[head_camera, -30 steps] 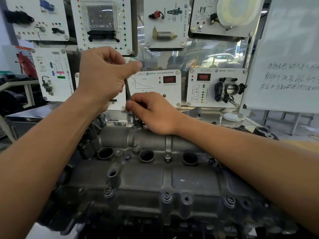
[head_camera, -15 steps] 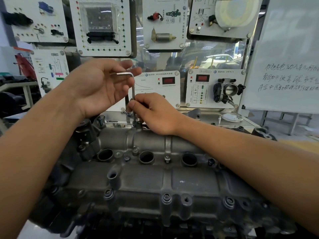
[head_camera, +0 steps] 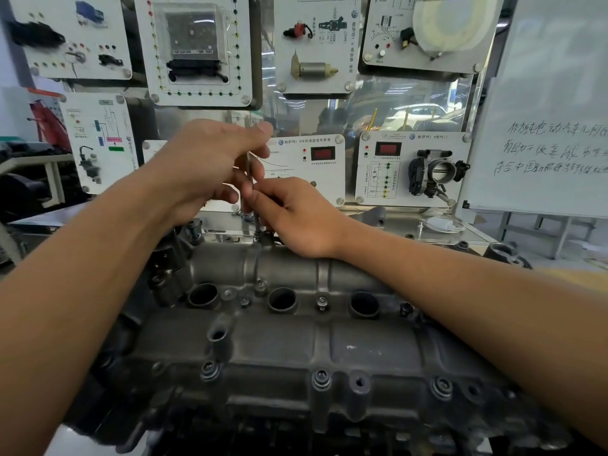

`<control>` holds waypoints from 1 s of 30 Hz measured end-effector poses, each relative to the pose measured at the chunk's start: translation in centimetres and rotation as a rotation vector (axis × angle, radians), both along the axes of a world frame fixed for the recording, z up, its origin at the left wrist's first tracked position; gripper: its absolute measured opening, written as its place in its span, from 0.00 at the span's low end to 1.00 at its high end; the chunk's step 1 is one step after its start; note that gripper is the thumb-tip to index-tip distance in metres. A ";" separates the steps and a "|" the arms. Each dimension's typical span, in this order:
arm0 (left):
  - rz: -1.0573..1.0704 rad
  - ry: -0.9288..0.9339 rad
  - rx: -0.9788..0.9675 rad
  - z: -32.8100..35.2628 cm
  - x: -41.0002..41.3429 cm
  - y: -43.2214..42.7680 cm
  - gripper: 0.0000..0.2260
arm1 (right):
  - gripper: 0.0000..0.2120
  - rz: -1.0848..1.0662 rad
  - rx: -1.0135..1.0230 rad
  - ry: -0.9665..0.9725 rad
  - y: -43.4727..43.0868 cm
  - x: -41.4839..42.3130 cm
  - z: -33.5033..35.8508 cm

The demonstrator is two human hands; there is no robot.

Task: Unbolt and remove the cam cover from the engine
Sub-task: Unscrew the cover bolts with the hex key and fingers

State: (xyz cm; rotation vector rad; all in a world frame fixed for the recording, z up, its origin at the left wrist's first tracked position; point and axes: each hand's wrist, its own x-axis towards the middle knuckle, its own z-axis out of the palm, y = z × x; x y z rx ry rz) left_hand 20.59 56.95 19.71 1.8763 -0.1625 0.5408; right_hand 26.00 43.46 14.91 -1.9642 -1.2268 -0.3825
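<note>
Single head view, close above the cam cover (head_camera: pixel 296 350), facing forward and down

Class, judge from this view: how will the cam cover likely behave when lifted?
The cam cover looks like thick ribbed casting: probably stiff and heavy. Bolts seated along its near edge would likely hold it fast. Being long, it may tip one-handed.

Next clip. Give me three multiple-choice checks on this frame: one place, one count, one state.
1. On the cam cover, the hex key's tip sits at: A) the near edge B) the far edge C) the middle
2. Round plug wells in view: A) five B) two C) three
3. The right hand: A) pinches the key's shaft B) lies flat, open C) holds a loose bolt

Answers: B, the shaft lands at the far rim; C, three open wells in a row; A, fingertips close on the shaft.
</note>
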 end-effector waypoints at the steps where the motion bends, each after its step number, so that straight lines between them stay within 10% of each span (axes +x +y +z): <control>1: 0.043 -0.014 0.007 0.1 0.2 -0.4 0.13 | 0.18 -0.001 -0.003 0.000 0.0 0.0 0.0; 15: -0.414 0.234 -0.453 0.7 -1.3 1.4 0.14 | 0.13 0.002 -0.021 0.001 -0.1 0.5 -0.2; 30: -0.352 0.099 -0.213 0.3 -1.2 2.1 0.10 | 0.14 0.004 -0.022 0.055 0.0 0.9 -0.1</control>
